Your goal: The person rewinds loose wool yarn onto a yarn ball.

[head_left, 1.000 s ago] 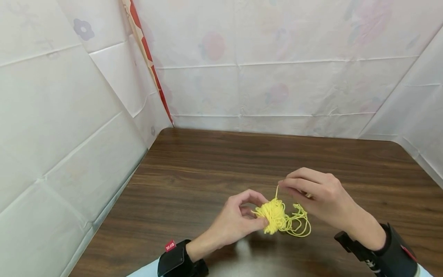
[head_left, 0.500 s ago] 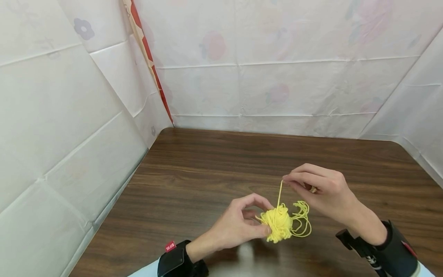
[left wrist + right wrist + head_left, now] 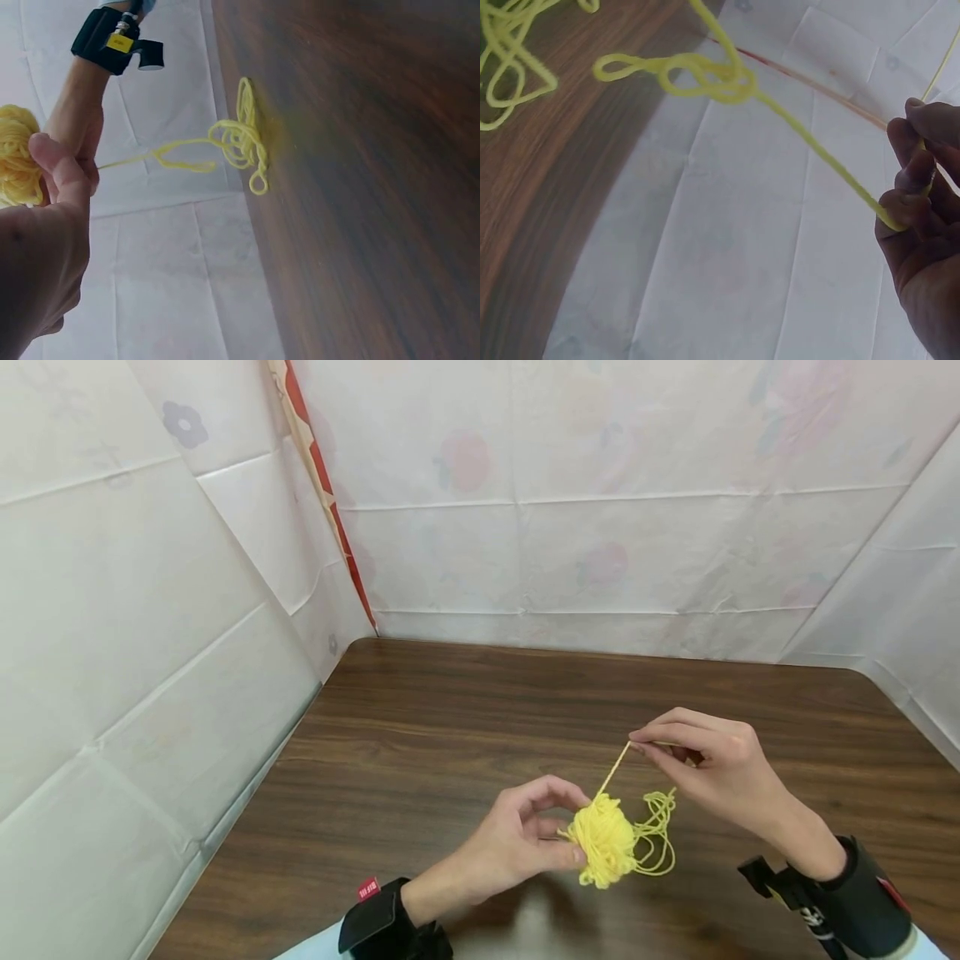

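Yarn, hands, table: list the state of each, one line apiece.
Yarn ball: small, loosely wound, held above the table.
Strand: taut between ball and right hand.
Loose loops: tangled, trailing onto the table.
Left hand: grips the ball.
Right hand: pinches the strand.
Table: dark wood.

Yellow yarn point(image 3: 603, 839), brown woodgrain table point(image 3: 450, 718)

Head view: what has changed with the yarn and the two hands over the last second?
The right hand, pinching the yarn strand, has drawn up and to the right, away from the yarn ball, so a longer, taut length now runs between them. The ball has turned slightly in the left hand. Both grips are unchanged, and the loose loops remain beside the ball on the table.
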Tool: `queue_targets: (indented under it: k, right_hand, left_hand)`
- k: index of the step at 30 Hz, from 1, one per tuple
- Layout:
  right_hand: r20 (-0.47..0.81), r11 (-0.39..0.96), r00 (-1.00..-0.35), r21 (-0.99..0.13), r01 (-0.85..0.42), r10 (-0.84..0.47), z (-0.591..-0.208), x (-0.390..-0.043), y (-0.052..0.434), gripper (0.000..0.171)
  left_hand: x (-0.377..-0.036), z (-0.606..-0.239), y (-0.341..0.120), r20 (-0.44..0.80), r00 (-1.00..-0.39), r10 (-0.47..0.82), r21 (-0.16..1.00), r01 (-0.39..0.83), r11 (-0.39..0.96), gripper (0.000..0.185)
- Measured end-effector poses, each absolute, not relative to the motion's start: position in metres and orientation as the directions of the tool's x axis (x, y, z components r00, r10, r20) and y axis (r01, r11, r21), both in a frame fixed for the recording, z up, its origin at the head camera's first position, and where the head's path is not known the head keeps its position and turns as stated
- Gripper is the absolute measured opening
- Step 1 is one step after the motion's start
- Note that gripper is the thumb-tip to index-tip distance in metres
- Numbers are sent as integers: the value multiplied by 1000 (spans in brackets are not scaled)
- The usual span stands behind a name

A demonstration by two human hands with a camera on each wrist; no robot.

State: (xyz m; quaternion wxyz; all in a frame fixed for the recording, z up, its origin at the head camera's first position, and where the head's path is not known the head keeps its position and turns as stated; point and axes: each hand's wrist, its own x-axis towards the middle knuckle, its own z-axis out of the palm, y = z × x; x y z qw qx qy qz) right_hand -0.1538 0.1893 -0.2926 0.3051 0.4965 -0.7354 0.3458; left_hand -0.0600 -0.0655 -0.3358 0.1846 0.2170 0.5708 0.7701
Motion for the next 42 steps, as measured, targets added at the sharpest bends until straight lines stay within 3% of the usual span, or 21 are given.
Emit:
queue_targets:
  k: [8, 13, 18, 35, 42]
  right_hand:
    - [738, 235, -348, -258, -937, -578, -299, -158, 199, 27]
    - [648, 248, -399, -315, -916, -649, -302, -152, 202, 23]
    - [604, 206, -377, -334, -920, -702, -304, -142, 194, 17]
    - [580, 111, -268, -292, -950, -769, -295, -112, 173, 12]
    - [590, 90, -246, -282, -955, -769, -291, -106, 168, 15]
  left_hand:
    - [-63, -334, -68, 88, -879, 468, 864, -166, -475, 44]
    - [-66, -332, -71, 68, -921, 385, 823, -166, -544, 40]
    - [-67, -330, -72, 18, -960, 279, 794, -156, -587, 36]
    - [-72, -329, -73, -77, -994, 74, 856, -104, -506, 35]
    - [-70, -329, -68, -74, -997, 1, 928, -69, -367, 38]
